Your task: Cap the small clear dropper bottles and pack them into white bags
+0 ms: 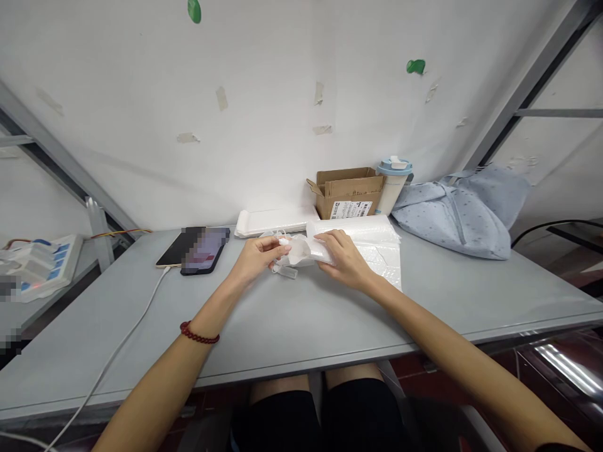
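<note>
My left hand [258, 258] is closed in a pinch on a small white piece [284, 242], whose kind I cannot make out. My right hand [343, 258] lies with curved fingers over a translucent white plastic bag [301, 250], gripping its right part. The bag's crumpled end reaches toward my left fingertips. Below and beside my left fingers are thin white loops and a small clear piece [288, 272] on the table. Under and behind my right hand lie white bubble mailers [377, 242].
A flat white stack [277, 221], an open cardboard box [351, 191], a lidded cup [392, 185] and a blue cloth bag [456, 216] stand along the wall. Two phones [205, 252] lie left on the grey table [282, 326], one with a white charging cable [136, 333].
</note>
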The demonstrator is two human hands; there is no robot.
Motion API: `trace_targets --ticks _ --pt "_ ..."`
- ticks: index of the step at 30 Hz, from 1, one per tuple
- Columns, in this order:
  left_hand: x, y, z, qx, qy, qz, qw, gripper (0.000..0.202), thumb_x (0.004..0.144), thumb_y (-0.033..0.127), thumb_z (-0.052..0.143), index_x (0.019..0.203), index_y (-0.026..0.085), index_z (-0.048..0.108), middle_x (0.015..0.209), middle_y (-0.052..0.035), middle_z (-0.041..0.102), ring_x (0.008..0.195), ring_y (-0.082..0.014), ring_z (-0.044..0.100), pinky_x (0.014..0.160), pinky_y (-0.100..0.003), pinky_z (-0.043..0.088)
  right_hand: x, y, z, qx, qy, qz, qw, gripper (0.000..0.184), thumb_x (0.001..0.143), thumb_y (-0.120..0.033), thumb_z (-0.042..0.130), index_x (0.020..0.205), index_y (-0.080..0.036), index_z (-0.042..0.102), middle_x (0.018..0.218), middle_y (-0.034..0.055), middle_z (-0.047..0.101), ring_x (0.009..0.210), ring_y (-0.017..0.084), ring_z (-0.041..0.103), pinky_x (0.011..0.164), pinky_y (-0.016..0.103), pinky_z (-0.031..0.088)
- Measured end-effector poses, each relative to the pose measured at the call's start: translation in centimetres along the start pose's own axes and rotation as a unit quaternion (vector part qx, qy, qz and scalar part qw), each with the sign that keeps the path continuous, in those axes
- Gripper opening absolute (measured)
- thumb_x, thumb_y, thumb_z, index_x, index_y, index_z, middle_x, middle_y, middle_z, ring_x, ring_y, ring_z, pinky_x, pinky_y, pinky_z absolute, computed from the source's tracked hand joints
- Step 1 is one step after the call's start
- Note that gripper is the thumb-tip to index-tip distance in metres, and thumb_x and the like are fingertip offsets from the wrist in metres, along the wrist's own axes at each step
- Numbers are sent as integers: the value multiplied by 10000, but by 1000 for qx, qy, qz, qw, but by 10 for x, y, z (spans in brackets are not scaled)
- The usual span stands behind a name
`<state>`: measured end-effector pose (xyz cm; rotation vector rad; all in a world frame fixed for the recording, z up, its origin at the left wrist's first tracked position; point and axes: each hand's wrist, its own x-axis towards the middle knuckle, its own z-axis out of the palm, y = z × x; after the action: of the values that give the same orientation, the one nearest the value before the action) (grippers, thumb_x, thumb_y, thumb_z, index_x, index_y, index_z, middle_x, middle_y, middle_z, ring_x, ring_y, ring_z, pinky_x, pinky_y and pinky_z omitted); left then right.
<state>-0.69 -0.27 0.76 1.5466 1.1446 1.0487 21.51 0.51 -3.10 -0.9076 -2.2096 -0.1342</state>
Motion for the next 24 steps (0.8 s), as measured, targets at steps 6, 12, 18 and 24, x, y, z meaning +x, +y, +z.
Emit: trace_targets --ticks 6,12,18,24 --pt "-3 4 2 -11 -11 -3 1000 270 678 411 687 744 149 698 701 -13 628 524 -72 426 463 -201 349 1 -1 -2 7 14 -6 1000 419 762 -213 585 1154 -188 439 1040 127 533 933 280 492 752 415 443" --pt "-5 5 2 -19 -24 14 999 265 713 406 668 733 142 691 747 -33 659 524 -69 408 469 -198 344 0 -2 -3 11 7 -5 1000 419 769 -217 573 1164 -187 436 1039 130 528 940 284 489 750 424 450" --pt "-7 4 6 -9 -63 14 998 363 715 420 666 976 170 702 774 -45 685 554 -90 433 478 -209 326 1 -4 -3 27 9 -10 1000 416 768 -185 553 1170 -182 442 1027 126 525 942 274 491 761 412 459" --pt "-5 0 8 115 -29 56 991 341 710 424 663 956 195 723 785 -27 674 595 -119 467 551 -240 369 1 -6 -3 38 -2 -15 999 407 772 -182 547 1167 -169 452 1028 132 532 930 268 491 768 413 457"
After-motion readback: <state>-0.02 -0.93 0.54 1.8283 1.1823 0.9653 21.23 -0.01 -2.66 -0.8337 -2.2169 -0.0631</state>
